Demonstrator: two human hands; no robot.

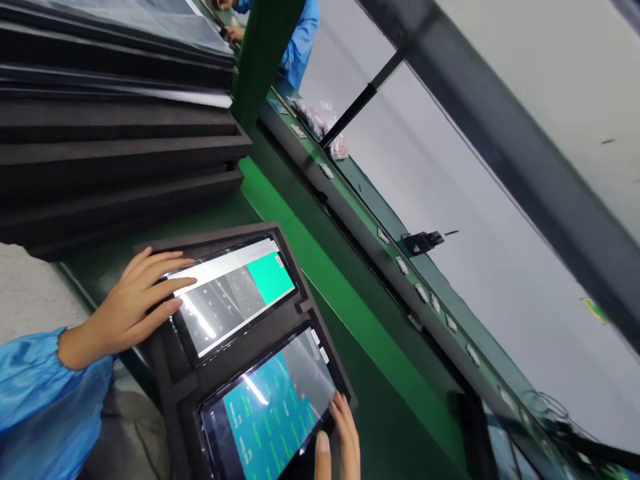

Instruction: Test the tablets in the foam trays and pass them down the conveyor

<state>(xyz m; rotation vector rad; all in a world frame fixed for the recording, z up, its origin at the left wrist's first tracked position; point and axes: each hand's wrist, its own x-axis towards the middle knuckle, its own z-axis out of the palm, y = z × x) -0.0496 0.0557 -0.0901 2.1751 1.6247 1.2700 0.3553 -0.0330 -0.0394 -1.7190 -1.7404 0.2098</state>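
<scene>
A black foam tray (175,383) lies on the green bench and holds two lit screens. My left hand (133,300) rests flat with its fingers stretched over the left end of the upper screen (235,293), which shows a keypad and a green block. My right hand (340,437) lies at the lower right corner of the lower screen (273,407), which shows a teal page with text. Its fingers are straight and touch the screen's edge. Neither hand grips anything.
A tall stack of black foam trays (115,140) stands at the upper left. A green conveyor line (360,220) with small white tags runs diagonally to the right. Another person in a blue coat (300,40) works at the far end. Grey floor lies beyond.
</scene>
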